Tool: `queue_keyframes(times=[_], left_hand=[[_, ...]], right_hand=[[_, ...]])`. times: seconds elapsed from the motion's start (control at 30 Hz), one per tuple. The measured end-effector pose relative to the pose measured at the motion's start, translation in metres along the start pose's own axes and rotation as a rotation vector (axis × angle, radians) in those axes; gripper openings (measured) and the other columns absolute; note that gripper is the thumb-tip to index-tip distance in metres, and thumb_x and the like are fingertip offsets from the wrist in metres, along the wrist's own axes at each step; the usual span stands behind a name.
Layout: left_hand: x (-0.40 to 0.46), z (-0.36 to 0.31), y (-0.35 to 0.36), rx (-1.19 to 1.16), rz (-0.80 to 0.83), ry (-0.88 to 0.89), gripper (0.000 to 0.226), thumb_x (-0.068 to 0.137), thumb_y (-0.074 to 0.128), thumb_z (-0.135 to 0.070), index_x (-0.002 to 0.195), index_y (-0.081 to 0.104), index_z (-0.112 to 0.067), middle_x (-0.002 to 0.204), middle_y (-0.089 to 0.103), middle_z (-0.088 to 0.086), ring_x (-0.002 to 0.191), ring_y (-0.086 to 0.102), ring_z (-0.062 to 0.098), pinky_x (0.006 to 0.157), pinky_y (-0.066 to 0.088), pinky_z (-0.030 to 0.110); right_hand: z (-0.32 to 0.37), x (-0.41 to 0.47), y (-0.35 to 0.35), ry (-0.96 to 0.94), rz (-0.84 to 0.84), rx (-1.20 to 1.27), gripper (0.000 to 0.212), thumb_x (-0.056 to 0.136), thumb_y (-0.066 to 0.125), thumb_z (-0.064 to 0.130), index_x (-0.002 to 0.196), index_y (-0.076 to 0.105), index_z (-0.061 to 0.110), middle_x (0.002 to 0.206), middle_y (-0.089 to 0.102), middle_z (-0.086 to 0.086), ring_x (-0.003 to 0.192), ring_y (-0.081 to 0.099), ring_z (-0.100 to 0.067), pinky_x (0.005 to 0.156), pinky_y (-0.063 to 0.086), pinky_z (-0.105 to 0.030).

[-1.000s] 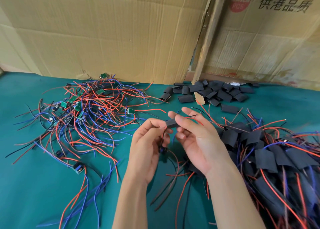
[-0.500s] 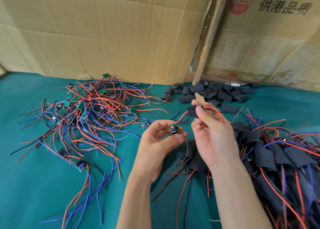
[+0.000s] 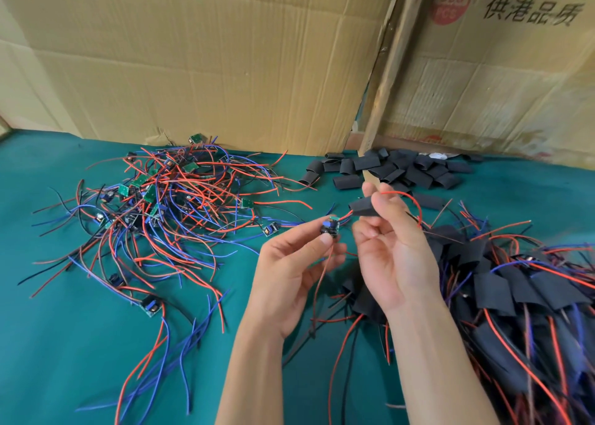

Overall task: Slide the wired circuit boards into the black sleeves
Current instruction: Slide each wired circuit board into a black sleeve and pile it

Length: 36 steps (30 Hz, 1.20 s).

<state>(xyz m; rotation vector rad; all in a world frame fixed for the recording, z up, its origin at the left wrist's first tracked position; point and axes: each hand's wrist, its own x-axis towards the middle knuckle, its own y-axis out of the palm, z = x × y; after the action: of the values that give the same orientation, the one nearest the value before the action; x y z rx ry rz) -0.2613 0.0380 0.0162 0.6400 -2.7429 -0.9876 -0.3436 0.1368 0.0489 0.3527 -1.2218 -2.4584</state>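
My left hand [image 3: 291, 263] pinches a small green circuit board [image 3: 330, 227] between thumb and fingertips above the green table. Just right of it, my right hand [image 3: 391, 244] pinches a black sleeve [image 3: 362, 207] between thumb and forefinger. Red and blue wires run from the board into the sleeve's left end, and a red wire [image 3: 410, 199] curls out of its right end. The board sits just outside the sleeve. More wires hang down from the board between my wrists.
A tangled pile of wired boards [image 3: 167, 205] lies at the left. Loose black sleeves [image 3: 396, 168] are heaped at the back, by the cardboard wall [image 3: 209, 64]. A heap of sleeved boards with wires [image 3: 521, 289] fills the right side.
Both hands rose slightly off the table. The sleeve has slid along the wires and the board now shows at my left fingertips, close to the sleeve's mouth.
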Motion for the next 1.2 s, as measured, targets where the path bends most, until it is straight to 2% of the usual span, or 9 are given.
queue_keyframes(times=[0.13,0.27,0.4,0.5,0.6,0.7,0.87,1.0,1.2], left_hand=[[0.0,0.0,0.002,-0.036,0.035,0.005,0.022,0.079,0.068,-0.006,0.098,0.08,-0.009,0.085,0.072,0.008,0.074,0.072,0.02,0.074,0.06,0.029],[0.0,0.004,0.008,-0.047,0.051,0.009,0.021,0.082,0.065,-0.007,0.094,0.081,-0.013,0.085,0.075,0.008,0.069,0.07,0.015,0.07,0.059,0.026],[0.002,0.004,0.005,-0.042,0.034,0.042,0.021,0.082,0.063,-0.01,0.089,0.082,-0.018,0.08,0.074,0.0,0.067,0.069,0.012,0.068,0.058,0.024],[0.003,0.005,0.003,-0.037,-0.007,0.04,0.019,0.081,0.065,-0.012,0.09,0.081,-0.017,0.078,0.069,0.005,0.064,0.065,0.014,0.069,0.058,0.025],[0.005,0.007,0.001,0.001,-0.07,0.043,0.023,0.084,0.065,-0.012,0.103,0.077,-0.009,0.087,0.066,0.015,0.064,0.061,0.015,0.07,0.056,0.025],[0.007,0.01,0.001,0.085,-0.111,0.066,0.024,0.095,0.059,-0.003,0.118,0.064,-0.004,0.086,0.069,0.011,0.064,0.059,0.016,0.07,0.054,0.025],[0.007,0.014,0.002,0.174,-0.146,0.092,0.008,0.097,0.059,-0.002,0.103,0.058,-0.007,0.079,0.069,0.005,0.067,0.062,0.014,0.068,0.053,0.025],[0.007,0.015,0.002,0.237,-0.148,0.135,0.009,0.097,0.059,-0.002,0.098,0.06,-0.011,0.074,0.068,-0.002,0.067,0.063,0.01,0.068,0.053,0.022],[0.007,0.012,0.003,0.264,-0.171,0.182,0.012,0.098,0.055,0.001,0.097,0.06,-0.01,0.072,0.063,-0.001,0.062,0.056,0.01,0.065,0.052,0.022]], right_hand=[[-0.001,-0.001,0.0,0.025,-0.001,-0.064,0.055,0.071,0.076,0.01,0.122,0.057,0.014,0.114,0.073,-0.004,0.058,0.047,-0.005,0.049,0.036,-0.017],[-0.01,-0.003,0.003,0.053,0.038,-0.198,0.042,0.067,0.081,0.02,0.106,0.066,0.018,0.101,0.069,-0.003,0.05,0.038,-0.009,0.044,0.036,-0.022],[-0.014,-0.003,0.003,-0.018,0.027,-0.287,0.035,0.063,0.085,0.025,0.093,0.071,0.016,0.122,0.07,-0.02,0.068,0.052,-0.016,0.057,0.04,-0.027],[-0.017,-0.003,0.002,-0.112,-0.002,-0.388,0.043,0.063,0.085,0.031,0.099,0.074,0.011,0.112,0.075,-0.017,0.086,0.063,-0.02,0.07,0.047,-0.029],[-0.021,-0.001,-0.001,-0.191,-0.024,-0.479,0.032,0.074,0.086,0.018,0.102,0.075,0.006,0.094,0.078,-0.004,0.081,0.07,-0.012,0.072,0.054,-0.025],[-0.023,0.001,-0.005,-0.238,-0.072,-0.5,0.021,0.082,0.082,0.005,0.101,0.073,0.002,0.086,0.078,-0.002,0.075,0.071,-0.009,0.063,0.054,-0.02],[-0.021,0.004,-0.008,-0.291,-0.104,-0.491,0.011,0.085,0.08,0.005,0.094,0.075,0.003,0.076,0.077,0.004,0.067,0.068,-0.004,0.054,0.051,-0.017],[-0.021,0.005,-0.01,-0.365,-0.09,-0.602,0.009,0.082,0.084,0.009,0.088,0.077,0.011,0.077,0.077,0.005,0.07,0.07,-0.004,0.064,0.053,-0.017],[-0.028,0.004,-0.009,-0.294,-0.037,-0.551,0.024,0.08,0.086,0.009,0.102,0.076,0.01,0.088,0.079,-0.003,0.079,0.073,-0.012,0.073,0.058,-0.024]])
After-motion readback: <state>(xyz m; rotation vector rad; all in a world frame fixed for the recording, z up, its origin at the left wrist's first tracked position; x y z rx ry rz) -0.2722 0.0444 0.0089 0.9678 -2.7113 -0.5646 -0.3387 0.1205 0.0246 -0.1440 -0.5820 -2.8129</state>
